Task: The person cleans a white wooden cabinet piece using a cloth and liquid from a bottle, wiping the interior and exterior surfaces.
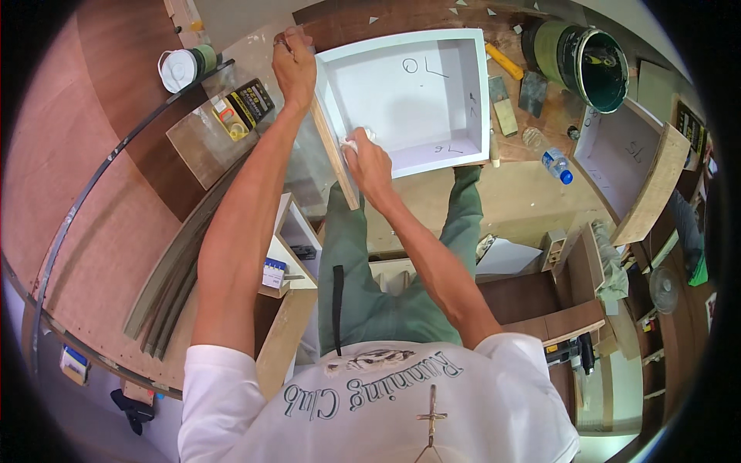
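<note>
A shallow white drawer box [401, 100] with handwritten marks inside rests in front of me at the work surface. A wooden panel [333, 147] runs along its left side and sticks out past the box at the near end. My left hand [295, 69] is closed round the far end of this panel, fingers curled over the top. My right hand [369, 166] pinches a crumpled white cloth or tissue [360, 137] and presses it to the inner left side of the box, close to the near corner. Part of the cloth is hidden under the fingers.
Right of the box lie a yellow-handled tool [504, 60], a water bottle [554, 163] and an open can [602, 69] on its side. Another drawer [629, 154] stands beyond them. To the left are a black-and-yellow box [243, 108], a white-lidded can [179, 71] and stacked strips [181, 255].
</note>
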The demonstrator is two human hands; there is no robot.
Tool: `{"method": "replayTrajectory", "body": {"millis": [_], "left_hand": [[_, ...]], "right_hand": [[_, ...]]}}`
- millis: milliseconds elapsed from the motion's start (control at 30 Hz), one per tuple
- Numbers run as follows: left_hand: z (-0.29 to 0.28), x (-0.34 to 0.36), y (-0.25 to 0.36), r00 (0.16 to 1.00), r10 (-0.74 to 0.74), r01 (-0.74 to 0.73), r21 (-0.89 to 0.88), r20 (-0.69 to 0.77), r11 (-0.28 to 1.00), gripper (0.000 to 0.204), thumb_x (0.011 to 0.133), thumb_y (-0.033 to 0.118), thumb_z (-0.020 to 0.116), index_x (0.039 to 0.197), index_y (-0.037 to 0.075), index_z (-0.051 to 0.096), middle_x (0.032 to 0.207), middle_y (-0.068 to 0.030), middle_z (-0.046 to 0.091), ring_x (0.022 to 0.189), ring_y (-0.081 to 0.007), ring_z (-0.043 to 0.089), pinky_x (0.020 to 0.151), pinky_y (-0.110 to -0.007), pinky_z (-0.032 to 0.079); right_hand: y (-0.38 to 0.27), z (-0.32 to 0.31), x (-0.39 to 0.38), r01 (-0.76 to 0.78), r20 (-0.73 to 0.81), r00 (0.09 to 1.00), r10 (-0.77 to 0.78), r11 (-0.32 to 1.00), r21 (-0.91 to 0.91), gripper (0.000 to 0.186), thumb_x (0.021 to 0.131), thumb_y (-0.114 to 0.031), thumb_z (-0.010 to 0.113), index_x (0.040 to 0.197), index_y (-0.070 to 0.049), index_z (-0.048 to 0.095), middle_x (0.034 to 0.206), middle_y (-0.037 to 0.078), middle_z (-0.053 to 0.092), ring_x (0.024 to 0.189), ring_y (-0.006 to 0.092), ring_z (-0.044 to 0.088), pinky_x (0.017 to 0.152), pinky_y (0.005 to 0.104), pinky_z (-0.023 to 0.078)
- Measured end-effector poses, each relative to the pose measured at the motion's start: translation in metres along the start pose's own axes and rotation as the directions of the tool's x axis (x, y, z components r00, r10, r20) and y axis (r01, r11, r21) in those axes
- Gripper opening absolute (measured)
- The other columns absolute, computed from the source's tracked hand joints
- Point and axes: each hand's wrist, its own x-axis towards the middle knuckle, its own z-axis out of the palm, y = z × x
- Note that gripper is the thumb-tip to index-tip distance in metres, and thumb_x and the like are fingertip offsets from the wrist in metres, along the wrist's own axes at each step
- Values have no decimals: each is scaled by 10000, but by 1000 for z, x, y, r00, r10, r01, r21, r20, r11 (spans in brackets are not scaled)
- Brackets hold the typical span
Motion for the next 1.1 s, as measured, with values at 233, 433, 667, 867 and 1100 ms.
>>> {"method": "replayTrajectory", "body": {"millis": [233,433,667,867,1100], "left_hand": [[5,-3,5,1000,8,-7,-25,13,1000,471,1062,361,414,1065,-39,663,951,-187,739,934,-304,704,887,-405,513],[-1,-1,2,1000,-14,14,-5,8,1000,546,1083,373,333,1118,-45,682,972,-172,749,937,-294,678,899,-390,488],[5,-3,6,999,29,-28,-16,28,999,546,1081,376,338,1115,-46,683,971,-168,748,932,-290,676,911,-385,483],[-3,-3,7,998,-60,60,-27,14,998,540,1079,377,343,1111,-50,671,973,-166,740,930,-287,671,906,-382,482],[0,-1,2,999,-13,15,-47,31,999,530,1070,413,395,1104,-47,656,987,-177,721,939,-282,693,894,-384,512]], "right_hand": [[-37,-15,75,228,-153,959,-238,971,-78,144,916,-86,609,1041,-42,551,849,226,702,797,458,676,676,552,516],[6,5,2,135,-69,988,-137,990,-33,233,911,-93,621,1121,-42,534,918,215,709,839,456,674,715,547,518],[-34,-8,84,289,-230,928,-294,956,-55,204,937,-145,613,1111,-62,546,868,233,679,809,475,651,698,581,485],[11,13,-6,149,-122,982,-145,988,29,173,916,-63,596,1070,-30,525,842,240,685,803,482,659,669,575,491],[-40,-6,93,283,-239,924,-297,955,-90,174,935,-120,597,1085,-61,532,871,243,688,851,481,656,722,566,495]]}}
